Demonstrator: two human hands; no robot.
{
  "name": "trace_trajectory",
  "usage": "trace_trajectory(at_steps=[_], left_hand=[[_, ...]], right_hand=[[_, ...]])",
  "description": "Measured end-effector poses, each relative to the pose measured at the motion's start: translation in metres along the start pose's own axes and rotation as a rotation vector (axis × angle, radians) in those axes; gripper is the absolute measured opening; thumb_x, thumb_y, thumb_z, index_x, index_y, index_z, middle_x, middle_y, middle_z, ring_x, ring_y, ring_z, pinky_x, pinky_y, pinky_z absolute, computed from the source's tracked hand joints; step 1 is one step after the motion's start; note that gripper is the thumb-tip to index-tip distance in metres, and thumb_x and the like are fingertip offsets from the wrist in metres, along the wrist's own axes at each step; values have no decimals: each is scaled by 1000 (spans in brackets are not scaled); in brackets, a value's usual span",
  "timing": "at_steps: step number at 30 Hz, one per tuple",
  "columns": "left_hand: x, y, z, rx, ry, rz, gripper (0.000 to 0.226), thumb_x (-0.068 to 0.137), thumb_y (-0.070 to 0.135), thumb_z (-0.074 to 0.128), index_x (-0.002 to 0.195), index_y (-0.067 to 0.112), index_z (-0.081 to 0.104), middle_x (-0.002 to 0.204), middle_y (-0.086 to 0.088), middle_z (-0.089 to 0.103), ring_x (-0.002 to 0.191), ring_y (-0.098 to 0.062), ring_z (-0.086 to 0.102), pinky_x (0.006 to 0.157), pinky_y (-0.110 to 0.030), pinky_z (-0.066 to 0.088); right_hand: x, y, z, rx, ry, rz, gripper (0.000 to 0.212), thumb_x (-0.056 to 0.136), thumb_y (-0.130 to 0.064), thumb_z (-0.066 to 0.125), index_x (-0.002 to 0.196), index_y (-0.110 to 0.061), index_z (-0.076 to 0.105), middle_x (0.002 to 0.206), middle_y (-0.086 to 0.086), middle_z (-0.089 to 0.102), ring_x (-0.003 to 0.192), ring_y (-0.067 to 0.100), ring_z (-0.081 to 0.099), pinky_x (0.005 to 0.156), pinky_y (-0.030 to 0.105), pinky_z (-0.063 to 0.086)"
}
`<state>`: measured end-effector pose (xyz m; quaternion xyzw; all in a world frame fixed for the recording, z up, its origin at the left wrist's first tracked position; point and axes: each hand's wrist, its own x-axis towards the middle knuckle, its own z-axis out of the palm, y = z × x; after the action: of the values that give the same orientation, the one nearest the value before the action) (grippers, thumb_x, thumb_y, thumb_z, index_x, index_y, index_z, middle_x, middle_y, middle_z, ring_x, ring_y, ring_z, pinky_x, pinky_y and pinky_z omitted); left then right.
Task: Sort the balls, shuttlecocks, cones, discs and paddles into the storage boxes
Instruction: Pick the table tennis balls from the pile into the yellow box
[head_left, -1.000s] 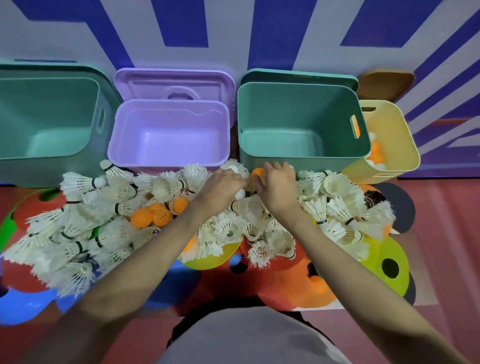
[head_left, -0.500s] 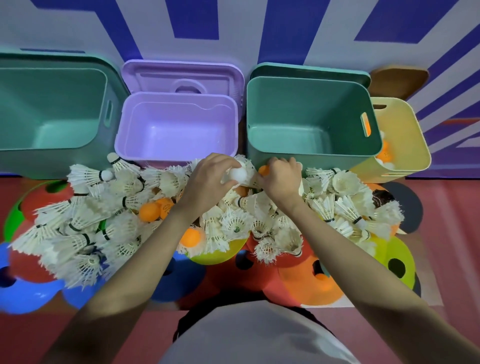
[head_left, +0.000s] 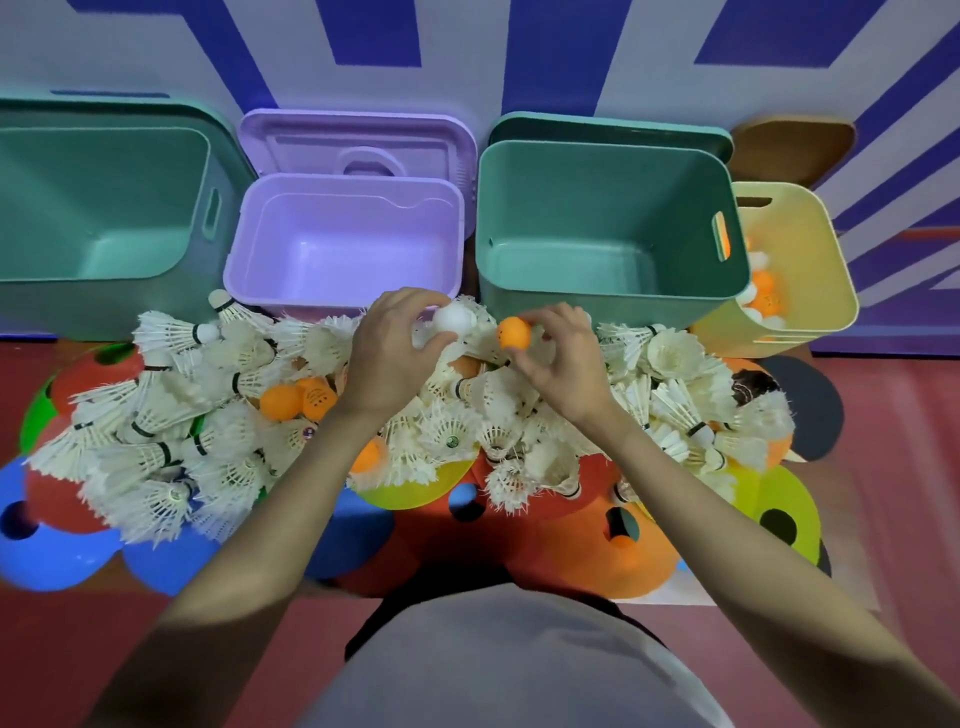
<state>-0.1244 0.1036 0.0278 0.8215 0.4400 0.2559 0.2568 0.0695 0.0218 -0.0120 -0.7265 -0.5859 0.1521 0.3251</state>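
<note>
On orange ball (head_left: 318, 397), unreadable print

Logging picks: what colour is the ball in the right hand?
Orange: the small orange ball pinched by the right hand, seen in the head view.

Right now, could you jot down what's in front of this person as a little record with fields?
left hand: pinches a white ball
right hand: pinches an orange ball
pile: shuttlecocks with loose orange balls, lying over coloured cones
purple box: nothing inside
right green box: nothing inside
left green box: nothing visible inside
yellow box: white and orange balls inside
</note>
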Motion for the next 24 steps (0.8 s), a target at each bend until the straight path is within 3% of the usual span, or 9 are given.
trace_trajectory(at_steps=[2, 6, 8, 12, 15, 17, 20, 24], left_hand=[[3, 11, 3, -22, 1, 25, 32, 81, 15, 75, 111, 9, 66, 111, -4, 66, 101, -20, 56, 81, -15, 33], [11, 36, 19, -42, -15, 69, 30, 80, 14, 75, 109, 10, 66, 109, -2, 66, 99, -20, 59, 83, -31, 48], [17, 53, 31, -52, -41, 91, 31, 79, 13, 76, 108, 10, 67, 107, 0, 66, 96, -17, 59, 81, -29, 48], [31, 101, 57, -84, -119, 108, 33, 78, 13, 77, 109, 12, 67, 104, 9, 62, 94, -11, 60, 88, -28, 48], [42, 139, 83, -111, -192, 126, 33, 79, 13, 76, 111, 12, 67, 104, 10, 59, 91, -12, 64, 88, -30, 50], [49, 161, 103, -119, -243, 130, 33, 80, 15, 76, 111, 14, 67, 105, 10, 60, 89, -12, 66, 89, -34, 51], [62, 189, 133, -113, -268, 186, 31, 80, 17, 75, 111, 14, 67, 109, 3, 65, 85, -12, 66, 84, -40, 53], [90, 221, 175, -65, -283, 302, 30, 82, 24, 73, 110, 16, 65, 109, 2, 65, 85, -14, 63, 77, -40, 52]], right_hand=[[-7, 7, -16, 33, 69, -14, 29, 83, -32, 69, 105, -13, 65, 95, 3, 58, 86, 17, 47, 72, 22, 29], [-21, 30, -50, 61, 186, 6, 28, 84, -30, 69, 105, -12, 64, 97, 2, 58, 87, 16, 48, 73, 18, 29], [-26, 49, -66, 59, 231, 34, 29, 84, -29, 69, 107, -11, 63, 98, 3, 59, 89, 18, 49, 75, 17, 31], [-37, 89, -101, 113, 333, 135, 30, 86, -29, 65, 109, -11, 58, 101, 3, 58, 92, 19, 54, 77, 31, 46], [-47, 116, -127, 155, 429, 238, 29, 87, -24, 66, 110, -11, 57, 101, 4, 60, 82, 9, 55, 71, 22, 48], [-53, 138, -142, 124, 475, 288, 32, 86, -24, 66, 113, -10, 57, 105, 4, 62, 84, 10, 57, 70, 24, 49], [-54, 170, -163, 61, 485, 322, 36, 86, -23, 65, 119, -10, 56, 111, 6, 59, 94, 18, 58, 76, 32, 49], [-43, 202, -191, -39, 450, 338, 38, 87, -21, 64, 121, -8, 57, 115, 11, 57, 103, 25, 55, 83, 26, 40]])
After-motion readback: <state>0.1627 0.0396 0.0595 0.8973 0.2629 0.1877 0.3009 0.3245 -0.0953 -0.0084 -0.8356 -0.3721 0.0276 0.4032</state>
